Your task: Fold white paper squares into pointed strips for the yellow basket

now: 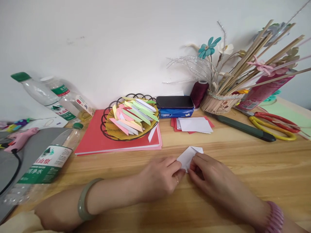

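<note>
A small white sheet of paper (186, 157), partly folded with its top corners turned in, lies on the wooden table between my hands. My left hand (162, 176) grips its lower left edge, fingers bent. At its right side my right hand (211, 174) pinches the edge between thumb and fingers. Beyond them sits a short stack of white paper slips (195, 125) over red ones (173, 123). To the left, a yellow woven basket (110, 127) with a black looped rim holds several folded paper strips in pastel colours. One white strip (152, 134) leans outside the basket.
Red and pink sheets (89, 136) lie under the basket. Plastic bottles (45, 165) and a pink glue gun (23, 139) are at left. At the back stand a phone (175, 102) and a thread spool (199, 94). A green-handled cutter (245, 127) and scissors (273, 127) lie right.
</note>
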Available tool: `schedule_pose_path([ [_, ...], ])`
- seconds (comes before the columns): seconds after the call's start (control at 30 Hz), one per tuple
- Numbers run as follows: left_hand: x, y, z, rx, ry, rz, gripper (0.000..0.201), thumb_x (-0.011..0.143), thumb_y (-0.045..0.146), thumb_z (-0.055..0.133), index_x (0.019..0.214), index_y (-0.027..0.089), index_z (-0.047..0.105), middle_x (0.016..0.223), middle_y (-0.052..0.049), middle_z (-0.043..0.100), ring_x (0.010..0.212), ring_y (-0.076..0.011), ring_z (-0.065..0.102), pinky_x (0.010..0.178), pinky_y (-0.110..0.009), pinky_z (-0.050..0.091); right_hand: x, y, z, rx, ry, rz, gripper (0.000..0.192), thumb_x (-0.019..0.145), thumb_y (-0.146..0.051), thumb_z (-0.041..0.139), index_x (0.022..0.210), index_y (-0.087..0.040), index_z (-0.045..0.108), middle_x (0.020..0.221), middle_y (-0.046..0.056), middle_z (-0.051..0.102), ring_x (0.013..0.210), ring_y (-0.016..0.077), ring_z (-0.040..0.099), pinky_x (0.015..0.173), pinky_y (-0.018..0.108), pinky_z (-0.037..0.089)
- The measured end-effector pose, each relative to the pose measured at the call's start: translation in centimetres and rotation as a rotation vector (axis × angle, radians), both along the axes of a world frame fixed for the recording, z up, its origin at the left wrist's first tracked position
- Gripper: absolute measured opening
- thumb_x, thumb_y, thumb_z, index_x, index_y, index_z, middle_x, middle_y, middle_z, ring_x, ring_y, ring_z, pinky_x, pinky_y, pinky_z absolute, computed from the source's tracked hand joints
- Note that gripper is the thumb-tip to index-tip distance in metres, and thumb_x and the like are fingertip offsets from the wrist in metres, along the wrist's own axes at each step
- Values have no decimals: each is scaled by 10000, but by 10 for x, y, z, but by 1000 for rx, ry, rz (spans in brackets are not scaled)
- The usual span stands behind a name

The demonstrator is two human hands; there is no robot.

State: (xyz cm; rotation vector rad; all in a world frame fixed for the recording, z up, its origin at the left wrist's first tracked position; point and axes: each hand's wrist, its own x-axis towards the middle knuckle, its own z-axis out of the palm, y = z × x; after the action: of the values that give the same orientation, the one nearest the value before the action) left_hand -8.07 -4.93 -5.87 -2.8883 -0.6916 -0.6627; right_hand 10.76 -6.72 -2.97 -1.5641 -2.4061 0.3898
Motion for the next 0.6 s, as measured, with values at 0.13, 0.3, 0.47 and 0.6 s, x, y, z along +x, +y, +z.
schedule_pose_path([
  [0.13, 0, 0, -2, -29, 12, 6, 247, 932, 177, 401, 746, 138, 559, 781, -24, 549, 757, -145, 524, 654, -261, 455, 4, -2, -2, 74, 10, 34, 84, 836, -163, 443, 765, -184, 481, 725, 29, 549, 618, 154, 533, 539, 272, 425],
  [0.3, -1, -1, 0, -107, 7, 29, 230, 947, 201, 375, 812, 147, 553, 811, -28, 561, 795, -136, 544, 684, -245, 467, 14, -11, 0, 280, -34, 323, 240, 901, -145, 322, 946, -169, 556, 862, 69, 594, 720, 173, 566, 610, 303, 478],
  [0.47, -2, 1, 3, -118, 0, 18, 240, 951, 201, 363, 814, 144, 552, 809, -36, 573, 798, -134, 562, 695, -247, 472, 30, -20, 6, 458, -161, 470, 369, 921, -119, 229, 1104, -98, 548, 932, 107, 644, 845, 222, 584, 706, 382, 495],
  [0.6, -3, 2, 6, -107, 18, 10, 232, 948, 193, 369, 828, 148, 563, 831, -37, 593, 803, -134, 569, 701, -249, 472, 41, -21, 7, 410, -168, 461, 374, 942, -165, 228, 1086, -133, 571, 1002, 90, 652, 914, 213, 589, 758, 382, 497],
])
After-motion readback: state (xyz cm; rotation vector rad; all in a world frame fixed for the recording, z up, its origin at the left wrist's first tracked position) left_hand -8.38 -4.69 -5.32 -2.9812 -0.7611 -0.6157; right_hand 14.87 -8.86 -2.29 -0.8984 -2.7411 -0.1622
